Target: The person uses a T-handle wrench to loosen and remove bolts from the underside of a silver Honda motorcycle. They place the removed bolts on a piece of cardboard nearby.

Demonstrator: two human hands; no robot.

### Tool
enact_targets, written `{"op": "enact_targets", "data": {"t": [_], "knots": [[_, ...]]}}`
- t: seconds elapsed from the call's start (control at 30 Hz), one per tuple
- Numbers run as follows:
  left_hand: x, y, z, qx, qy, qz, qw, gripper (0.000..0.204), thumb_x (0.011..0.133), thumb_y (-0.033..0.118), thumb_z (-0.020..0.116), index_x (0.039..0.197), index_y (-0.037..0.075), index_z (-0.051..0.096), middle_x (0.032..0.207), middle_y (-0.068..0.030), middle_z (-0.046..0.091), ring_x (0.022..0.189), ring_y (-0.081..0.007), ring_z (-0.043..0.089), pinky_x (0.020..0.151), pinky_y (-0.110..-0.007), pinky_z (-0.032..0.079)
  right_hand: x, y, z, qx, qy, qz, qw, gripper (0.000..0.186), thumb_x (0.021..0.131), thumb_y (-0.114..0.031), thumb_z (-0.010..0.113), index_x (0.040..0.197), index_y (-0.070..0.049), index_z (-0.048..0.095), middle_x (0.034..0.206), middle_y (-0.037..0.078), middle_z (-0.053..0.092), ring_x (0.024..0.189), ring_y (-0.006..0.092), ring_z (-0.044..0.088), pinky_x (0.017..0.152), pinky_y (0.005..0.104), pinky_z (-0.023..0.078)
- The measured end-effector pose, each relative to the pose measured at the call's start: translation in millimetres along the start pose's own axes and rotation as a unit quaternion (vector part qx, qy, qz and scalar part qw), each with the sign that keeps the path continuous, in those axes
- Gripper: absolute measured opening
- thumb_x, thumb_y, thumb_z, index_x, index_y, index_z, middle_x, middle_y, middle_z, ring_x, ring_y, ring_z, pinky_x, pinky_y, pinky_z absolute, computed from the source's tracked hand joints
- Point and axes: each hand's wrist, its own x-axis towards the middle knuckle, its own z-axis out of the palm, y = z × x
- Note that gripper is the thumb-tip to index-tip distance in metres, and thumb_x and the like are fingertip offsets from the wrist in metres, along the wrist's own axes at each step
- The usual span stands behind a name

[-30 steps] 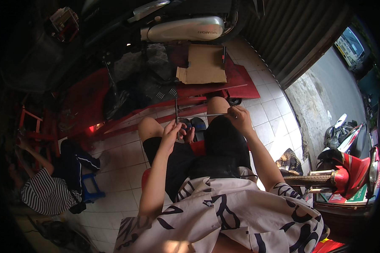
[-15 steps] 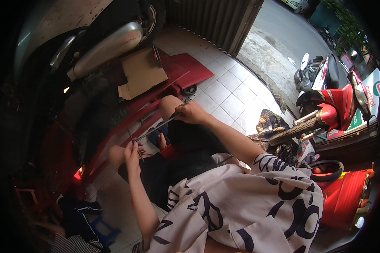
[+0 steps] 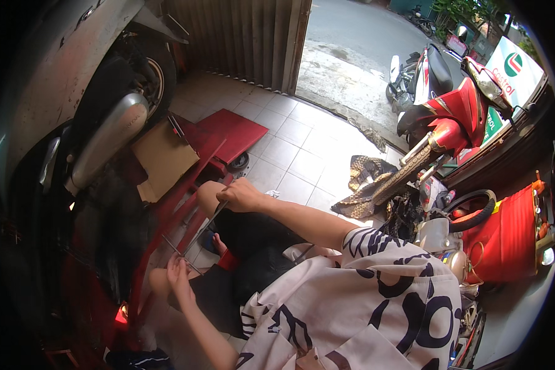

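A long, thin metal T-handle wrench (image 3: 200, 232) lies slantwise over my lap, between my two hands. The fingers of my left hand (image 3: 179, 279) are closed on it by its crossbar, close to my left knee. My right hand (image 3: 242, 196) is wrapped round the far end of its shaft, above my right knee, and hides that tip. Just left of the crossbar runs the red frame of a low motorcycle lift (image 3: 234, 131). On the lift stands a scooter with a silver exhaust cover (image 3: 118, 132).
Flat cardboard (image 3: 164, 161) lies on the lift beside the scooter. Ahead are white floor tiles (image 3: 306, 161) and a corrugated metal door (image 3: 240, 46). To the right stand a red motorbike (image 3: 453, 117), a patterned cloth (image 3: 367, 179), a black tyre (image 3: 475, 213) and a red tank-like unit (image 3: 502, 237).
My view has swung to the right, so the scooter, lift and my hands sit further left in the picture. Both hands still hold the T-handle wrench.
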Motion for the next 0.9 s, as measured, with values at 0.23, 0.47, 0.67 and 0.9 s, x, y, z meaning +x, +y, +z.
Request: {"op": "enact_targets", "data": {"t": [0.23,0.47,0.67,0.9], "knots": [[-5.3,17.1,11.9,-0.028,0.032,0.006,0.999,0.037,0.095,0.016,0.056,0.128,0.002,0.045,0.081,0.0035,0.046,0.065,-0.0031,0.04,0.055,-0.02,0.034,-2.4,3.6,-6.9,0.032,0.005,0.026,0.999,0.017,0.072,-0.024,0.07,0.068,-0.013,0.058,0.056,0.01,0.056,0.059,0.0316,0.06,0.05,0.0421,0.043],[8.3,-10.4,-17.5,0.073,0.082,0.224,0.968,0.028,0.088,0.003,0.062,0.115,0.001,0.058,0.099,-0.0003,0.055,0.08,-0.0089,0.052,0.07,-0.023,0.041,5.1,-3.0,-10.5,0.032,-0.009,0.029,0.999,0.032,0.079,-0.037,0.066,0.064,-0.009,0.059,0.057,0.013,0.056,0.061,0.0336,0.06,0.052,0.0434,0.044],[-2.5,6.6,5.3,-0.058,0.019,0.063,0.996,0.021,0.097,0.021,0.054,0.109,0.005,0.061,0.086,0.0016,0.058,0.076,-0.0071,0.054,0.065,-0.023,0.04,-0.2,2.1,-2.7,0.011,-0.011,0.077,0.997,0.04,0.083,-0.041,0.062,0.061,-0.008,0.06,0.057,0.015,0.057,0.061,0.0361,0.06,0.054,0.0456,0.045],[-5.8,15.2,12.3,-0.005,-0.005,0.023,1.0,0.024,0.099,0.026,0.049,0.104,0.005,0.061,0.082,0.0024,0.057,0.073,-0.0051,0.053,0.06,-0.019,0.038,5.4,18.0,14.2,0.166,0.113,0.227,0.953,0.044,0.089,-0.039,0.056,0.057,-0.009,0.056,0.05,0.013,0.052,0.048,0.0326,0.051,0.047,0.0415,0.039]]}}
